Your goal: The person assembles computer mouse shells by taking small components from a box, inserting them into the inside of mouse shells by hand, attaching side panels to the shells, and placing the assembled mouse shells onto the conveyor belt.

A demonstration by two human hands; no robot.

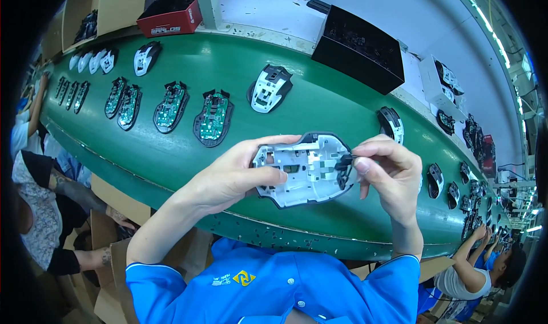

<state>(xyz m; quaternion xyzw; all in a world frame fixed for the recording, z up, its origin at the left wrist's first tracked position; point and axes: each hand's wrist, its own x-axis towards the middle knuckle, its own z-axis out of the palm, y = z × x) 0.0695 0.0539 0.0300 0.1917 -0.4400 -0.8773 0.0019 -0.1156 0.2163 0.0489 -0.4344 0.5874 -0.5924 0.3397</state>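
My left hand grips a computer mouse's top shell by its left end, thumb laid on the inner face. The shell is white inside with a dark rim, and its hollow side faces up. At the shell's right end, my right hand pinches a small black plastic part between thumb and fingertips. That part is against the shell's inner edge; whether it is seated there I cannot tell. Both hands hover over the green work surface.
Several mouse bases with green circuit boards lie in a row to the left. White-and-black mouse shells stand behind them. A black box of small dark parts and a red box sit along the far edge. Other people work at both sides.
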